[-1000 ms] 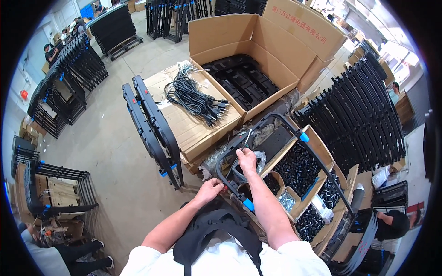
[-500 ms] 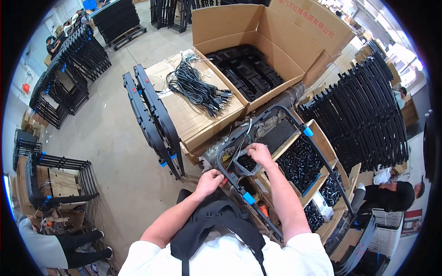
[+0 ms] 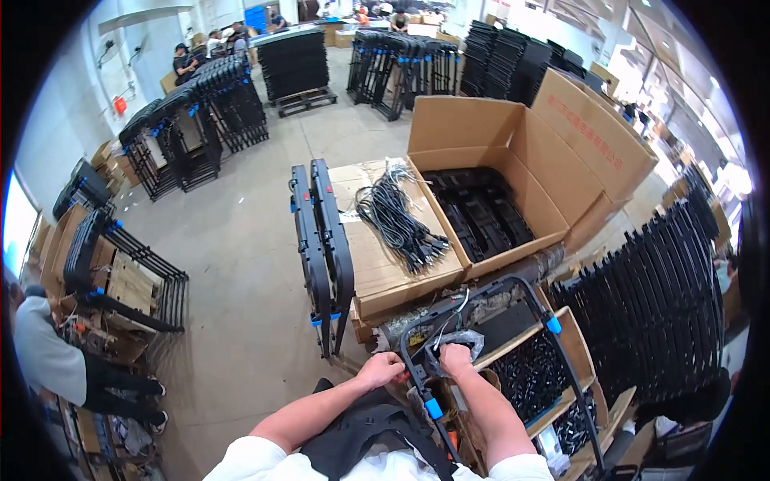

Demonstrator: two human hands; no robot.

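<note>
My left hand (image 3: 381,369) is closed in a pinch at the near left side of a black tubular frame (image 3: 574,370), beside a small red part (image 3: 405,376). What its fingertips hold is too small to make out. My right hand (image 3: 456,359) reaches inside the frame, its curled fingers dipping into a clear plastic bag (image 3: 475,343) and hidden there. Thin wires (image 3: 463,302) rise from the frame near the bag. Blue clips (image 3: 434,408) sit on the frame, which lies across a bin of small black parts (image 3: 525,373).
Ahead, a bundle of black cables (image 3: 401,218) lies on a cardboard box (image 3: 373,280). Beside it an open carton (image 3: 553,172) holds black mouldings. Two black frames (image 3: 321,248) stand left of the box. Stacked black racks (image 3: 642,297) are at right; a person (image 3: 52,345) stands at far left.
The view has tilted up, so the scene sits lower. My right hand has gone from just above the bag's edge down into it. My left hand stays at the frame's side.
</note>
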